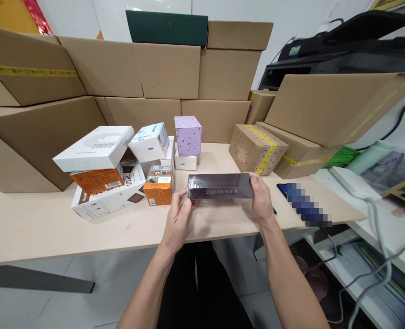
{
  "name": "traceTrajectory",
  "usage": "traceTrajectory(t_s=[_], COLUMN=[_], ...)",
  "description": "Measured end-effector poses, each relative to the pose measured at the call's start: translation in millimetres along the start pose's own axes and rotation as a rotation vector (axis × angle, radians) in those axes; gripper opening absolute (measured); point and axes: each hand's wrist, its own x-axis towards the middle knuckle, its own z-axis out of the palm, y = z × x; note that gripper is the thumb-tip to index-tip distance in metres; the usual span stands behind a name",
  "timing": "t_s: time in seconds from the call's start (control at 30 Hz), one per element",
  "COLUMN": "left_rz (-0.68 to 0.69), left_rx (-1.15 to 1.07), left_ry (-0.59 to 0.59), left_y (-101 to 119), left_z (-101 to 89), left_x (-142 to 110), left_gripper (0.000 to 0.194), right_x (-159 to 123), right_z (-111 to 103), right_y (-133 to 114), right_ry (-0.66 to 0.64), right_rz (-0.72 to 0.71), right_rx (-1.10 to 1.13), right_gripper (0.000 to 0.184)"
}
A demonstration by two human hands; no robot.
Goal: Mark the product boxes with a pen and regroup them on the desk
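Note:
Both my hands hold a long, dark, film-wrapped box (pixel 220 186) above the front edge of the pale table (pixel 44 228). White date print shows on the side facing me. My left hand (pixel 179 214) grips its left end with curled fingers. My right hand (pixel 262 198) clasps its right end. The box is level, its long side across my view.
Small product boxes are piled at left: a white power-bank box (pixel 94 148), orange boxes (pixel 159 184), a lilac cube (pixel 187 135). Large cardboard cartons (pixel 137 68) wall the back. A taped carton (pixel 257 148) and a phone (pixel 286 189) lie to the right. A black printer (pixel 342 50) stands behind.

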Motion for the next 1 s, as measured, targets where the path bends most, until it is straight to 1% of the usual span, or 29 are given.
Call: traceTrajectory(t_s=[0.07,0.13,0.27,0.33,0.4,0.43,0.5,0.57,0.67,0.83,0.93,1.0], left_rz=[0.004,0.017,-0.008,-0.024,-0.041,-0.053,-0.075,-0.086,-0.100,-0.129,-0.108,-0.080], left_rx=[0.007,0.022,0.077,0.135,0.177,0.178,0.134,0.061,-0.034,-0.112,-0.121,-0.122], left_ry=[0.001,0.027,0.069,0.080,0.077,0.069,0.053,0.040,0.014,-0.018,-0.033,-0.048], left_y=[-2,-3,3,8,13,15,18,19,19,19,18,17], left_z=[-0.7,-0.8,1.0,2.9,4.9,5.7,6.9,7.4,7.5,8.3,7.9,6.8], left_x=[0,1,2,2,1,1,0,-1,-1,-1,-2,-3], left_gripper=[0.042,0.041,0.039,0.037,0.034,0.032,0.029,0.029,0.032,0.041,0.044,0.052], right_x=[0,0,-1,-2,-3,-4,-6,-9,-14,-18,-19,-18], right_z=[-1,-1,0,2,3,4,4,4,3,5,5,5], right_y=[1,4,12,15,18,19,19,19,18,16,14,13], right_ry=[-0.019,-0.046,-0.076,-0.072,-0.069,-0.074,-0.096,-0.099,-0.049,0.078,0.108,0.124], right_rz=[-0.025,-0.044,-0.049,-0.026,0.029,0.057,0.085,0.067,0.033,0.027,0.012,0.011], right_rx=[0.023,0.043,0.015,0.005,0.002,-0.001,-0.012,-0.019,0.022,0.099,0.080,0.074], right_gripper=[0.041,0.037,0.035,0.031,0.023,0.023,0.032,0.039,0.041,0.032,0.029,0.030])
